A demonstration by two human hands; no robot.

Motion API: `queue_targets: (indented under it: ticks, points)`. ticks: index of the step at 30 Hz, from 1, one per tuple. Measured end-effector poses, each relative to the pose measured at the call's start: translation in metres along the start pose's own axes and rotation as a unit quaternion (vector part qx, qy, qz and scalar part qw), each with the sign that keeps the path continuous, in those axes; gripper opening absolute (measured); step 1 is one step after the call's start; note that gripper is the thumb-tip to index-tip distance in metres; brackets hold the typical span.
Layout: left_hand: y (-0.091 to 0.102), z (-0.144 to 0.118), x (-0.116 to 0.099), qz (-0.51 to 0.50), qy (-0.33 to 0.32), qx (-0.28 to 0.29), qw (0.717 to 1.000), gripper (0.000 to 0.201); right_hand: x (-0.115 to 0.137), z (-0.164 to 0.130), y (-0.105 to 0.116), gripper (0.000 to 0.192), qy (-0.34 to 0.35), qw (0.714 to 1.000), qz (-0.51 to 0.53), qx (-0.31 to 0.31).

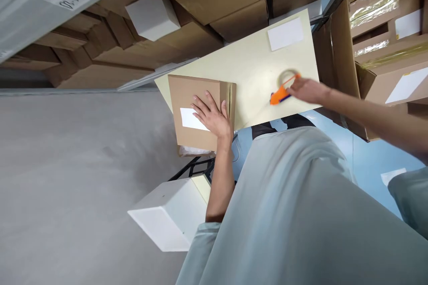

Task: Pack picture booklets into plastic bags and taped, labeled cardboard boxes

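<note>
I judge that my left hand (214,118), fingers spread flat on the carton (187,93), should press evenly so it can't slide. My right hand (306,90) is closed on the tape dispenser (278,96), which juts toward the carton, right of it, over the counter (250,80).

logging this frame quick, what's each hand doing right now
Left hand: open, spread on top of the cardboard box.
Right hand: closed, holding the orange tape dispenser.
</note>
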State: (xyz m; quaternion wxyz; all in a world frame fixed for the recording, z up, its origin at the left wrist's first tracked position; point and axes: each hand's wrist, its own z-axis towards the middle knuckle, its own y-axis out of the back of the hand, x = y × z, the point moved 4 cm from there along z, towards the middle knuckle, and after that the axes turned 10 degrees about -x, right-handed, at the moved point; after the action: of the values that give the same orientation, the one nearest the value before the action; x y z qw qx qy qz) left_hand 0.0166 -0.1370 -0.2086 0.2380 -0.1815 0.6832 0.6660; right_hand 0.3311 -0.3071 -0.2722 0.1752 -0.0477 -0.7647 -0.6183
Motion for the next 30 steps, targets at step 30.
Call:
queue_targets:
  ticks: [30]
  points:
    - [0.029, 0.064, 0.000, 0.076, -0.007, -0.036, 0.996, 0.070, 0.196, 0.092, -0.020, 0.047, 0.096, 0.995, -0.023, 0.025]
